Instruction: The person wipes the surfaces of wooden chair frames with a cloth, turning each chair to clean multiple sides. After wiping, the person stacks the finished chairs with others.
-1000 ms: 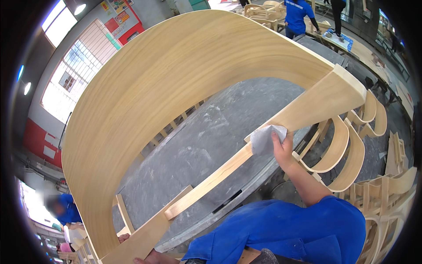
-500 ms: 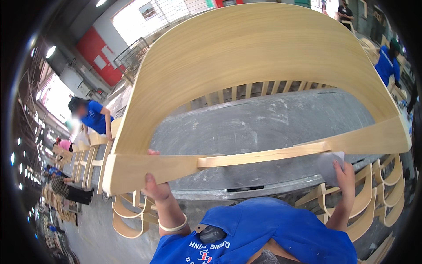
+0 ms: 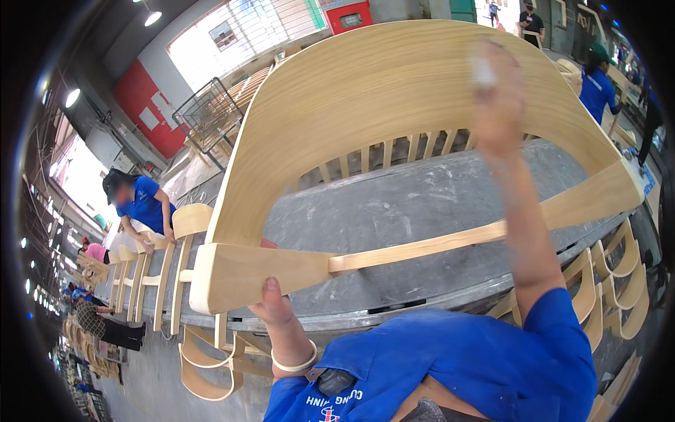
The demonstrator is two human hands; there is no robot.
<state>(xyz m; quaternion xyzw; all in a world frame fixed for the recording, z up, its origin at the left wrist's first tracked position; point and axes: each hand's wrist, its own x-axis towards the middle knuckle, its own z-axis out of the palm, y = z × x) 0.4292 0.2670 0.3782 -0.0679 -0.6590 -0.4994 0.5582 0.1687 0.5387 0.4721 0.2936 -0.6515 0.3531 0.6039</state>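
A large curved wooden chair back (image 3: pixel 394 98) of pale bent wood lies across the grey worktable (image 3: pixel 422 204), with a thin rail (image 3: pixel 422 246) joining its two ends. My left hand (image 3: pixel 271 302) grips the wide left end of the frame from below, thumb up on its face. My right hand (image 3: pixel 496 91), blurred, is raised against the upper inside of the curved back and holds a small white cloth (image 3: pixel 484 70) pressed to the wood.
Stacks of similar wooden chair frames (image 3: pixel 162 267) stand left of the table and more frames (image 3: pixel 619 281) at the right. A person in blue (image 3: pixel 140 204) bends over them at the left. Other workers (image 3: pixel 598 84) stand at the far right. A wire cage (image 3: pixel 204 112) sits behind.
My right hand with the cloth has risen from the right end of the frame to the upper curved back. The view has swung left and my left hand now grips the left end.
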